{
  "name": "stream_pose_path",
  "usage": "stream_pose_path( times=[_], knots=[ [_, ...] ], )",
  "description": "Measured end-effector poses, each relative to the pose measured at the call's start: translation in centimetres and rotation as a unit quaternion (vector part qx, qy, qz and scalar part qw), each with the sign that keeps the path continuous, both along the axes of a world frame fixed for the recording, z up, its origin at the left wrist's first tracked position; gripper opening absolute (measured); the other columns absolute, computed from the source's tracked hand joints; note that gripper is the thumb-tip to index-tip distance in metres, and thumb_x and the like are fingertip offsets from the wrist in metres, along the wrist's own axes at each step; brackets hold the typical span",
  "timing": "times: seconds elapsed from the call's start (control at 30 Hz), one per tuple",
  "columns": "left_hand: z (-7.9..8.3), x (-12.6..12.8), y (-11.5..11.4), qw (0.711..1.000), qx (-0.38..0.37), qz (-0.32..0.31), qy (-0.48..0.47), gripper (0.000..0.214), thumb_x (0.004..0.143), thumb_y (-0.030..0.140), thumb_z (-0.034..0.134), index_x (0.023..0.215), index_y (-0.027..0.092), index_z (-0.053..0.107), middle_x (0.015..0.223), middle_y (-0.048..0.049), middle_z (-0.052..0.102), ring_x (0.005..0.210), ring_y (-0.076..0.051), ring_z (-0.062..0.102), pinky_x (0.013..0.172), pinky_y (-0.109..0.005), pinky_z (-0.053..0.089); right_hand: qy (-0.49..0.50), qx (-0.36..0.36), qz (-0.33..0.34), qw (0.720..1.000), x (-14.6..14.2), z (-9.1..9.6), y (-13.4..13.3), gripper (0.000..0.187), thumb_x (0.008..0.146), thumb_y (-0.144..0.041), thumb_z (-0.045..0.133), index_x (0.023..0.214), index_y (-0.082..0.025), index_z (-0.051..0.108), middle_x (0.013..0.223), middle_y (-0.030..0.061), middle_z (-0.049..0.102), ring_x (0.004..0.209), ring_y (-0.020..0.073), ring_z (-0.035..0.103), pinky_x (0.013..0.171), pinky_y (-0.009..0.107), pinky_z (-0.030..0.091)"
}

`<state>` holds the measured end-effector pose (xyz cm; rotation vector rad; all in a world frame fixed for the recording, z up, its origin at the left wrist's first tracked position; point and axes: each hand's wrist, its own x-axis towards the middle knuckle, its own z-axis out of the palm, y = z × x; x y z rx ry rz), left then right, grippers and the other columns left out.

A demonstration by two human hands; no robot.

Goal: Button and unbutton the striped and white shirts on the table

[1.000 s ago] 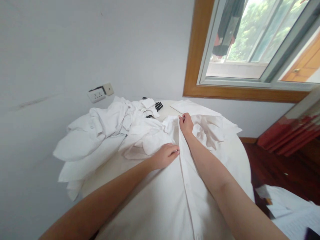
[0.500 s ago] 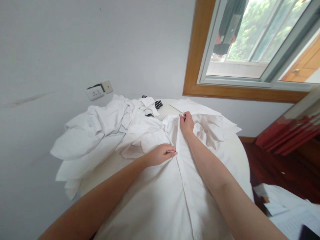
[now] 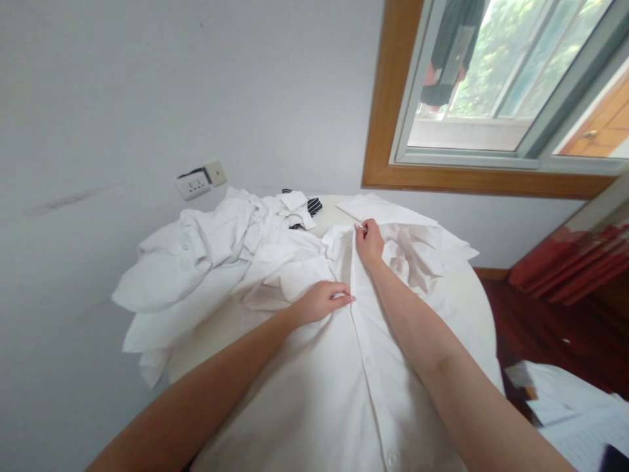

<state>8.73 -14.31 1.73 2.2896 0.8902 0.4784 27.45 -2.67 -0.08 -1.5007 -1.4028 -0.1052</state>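
While the right hand [image 3: 369, 241] pins the collar end of a white shirt [image 3: 299, 400], the left hand [image 3: 322, 303] attends to the same front edge, nearer the body.

Right hand: fingers curled in, thumb and fingertips pinching the edge near the collar; whether a button lies under them cannot be told.

Left hand: loosely curled, thumb and forefinger meeting on the edge, a small gap behind the tips; exact hold on the cloth partly hidden.

Shirt: on the bench [image 3: 474, 298], beneath both hands; front strip [image 3: 360, 334] running from the left fingertips toward the body, one button [image 3: 392, 457] at its near end.

Heap of white clothes [image 3: 196, 255]: beyond and left of the left hand; striped cloth [image 3: 314, 207] at its far end.

Folded white cloth [image 3: 398, 211]: just beyond the right hand.

Handling, by judgement: right hand best used as a firm anchor, left as a light pinch. Draw along the strip, not across, so the edge lies straight. Loose folds beside the left hand may snag; lift the wrist clear.
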Motion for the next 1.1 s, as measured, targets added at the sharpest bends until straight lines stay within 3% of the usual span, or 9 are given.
stream_pose_path(
  times=[0.27,0.5,0.7,0.87,1.0,1.1],
  knots=[
    [-0.8,0.7,-0.4,0.998,0.001,0.051,-0.035,0.036,0.082,0.05,0.054,0.081,0.017,0.069,0.073,0.0007,0.066,0.071,-0.013,0.056,0.065,-0.021,0.037,-0.011,-0.013,-0.002,1.0,0.0,0.0,-0.1,0.021,0.092,-0.039,0.037,0.094,-0.021,0.046,0.085,0.0015,0.056,0.074,0.0156,0.049,0.064,0.025,0.032],
    [-1.0,1.0,-0.8,0.996,0.022,0.073,-0.053,0.028,0.082,0.04,0.056,0.081,0.016,0.07,0.078,-0.0005,0.07,0.073,-0.014,0.06,0.067,-0.02,0.039,-0.028,-0.016,0.007,0.999,-0.3,0.2,-0.3,0.022,0.093,-0.04,0.035,0.096,-0.021,0.046,0.088,0.0022,0.056,0.076,0.0159,0.049,0.067,0.025,0.033],
    [-0.4,-0.3,-0.2,0.997,0.062,-0.031,-0.043,0.029,0.09,0.035,0.047,0.09,0.018,0.07,0.084,-0.002,0.072,0.075,-0.013,0.062,0.07,-0.022,0.04,-0.027,-0.023,-0.015,0.999,0.0,0.2,0.0,0.022,0.092,-0.038,0.034,0.096,-0.021,0.047,0.088,0.0032,0.057,0.078,0.0169,0.05,0.067,0.026,0.034],
    [0.0,-1.2,0.6,0.983,0.16,-0.09,-0.013,0.029,0.093,0.035,0.045,0.092,0.019,0.068,0.089,-0.0036,0.071,0.083,-0.015,0.061,0.083,-0.027,0.037,-0.048,-0.03,-0.022,0.998,0.2,1.2,0.5,0.022,0.09,-0.036,0.038,0.099,-0.019,0.05,0.091,0.0053,0.057,0.081,0.0184,0.052,0.071,0.028,0.037],
    [0.1,-1.0,0.9,0.974,0.204,-0.094,0.035,0.026,0.094,0.034,0.044,0.093,0.02,0.066,0.091,-0.0029,0.07,0.085,-0.015,0.058,0.084,-0.029,0.036,-0.108,-0.066,0.037,0.991,0.0,2.9,-0.5,0.026,0.086,-0.028,0.049,0.109,-0.018,0.052,0.106,0.0102,0.057,0.092,0.0208,0.055,0.079,0.031,0.042],
    [0.2,-0.9,1.0,0.969,0.224,-0.093,0.055,0.024,0.094,0.034,0.044,0.096,0.021,0.064,0.09,-0.0019,0.069,0.085,-0.015,0.057,0.084,-0.029,0.036,-0.187,-0.096,0.123,0.97,0.2,4.3,-3.2,0.031,0.081,-0.023,0.057,0.111,-0.019,0.056,0.118,0.0112,0.055,0.106,0.0246,0.052,0.088,0.037,0.042]
  ],
)
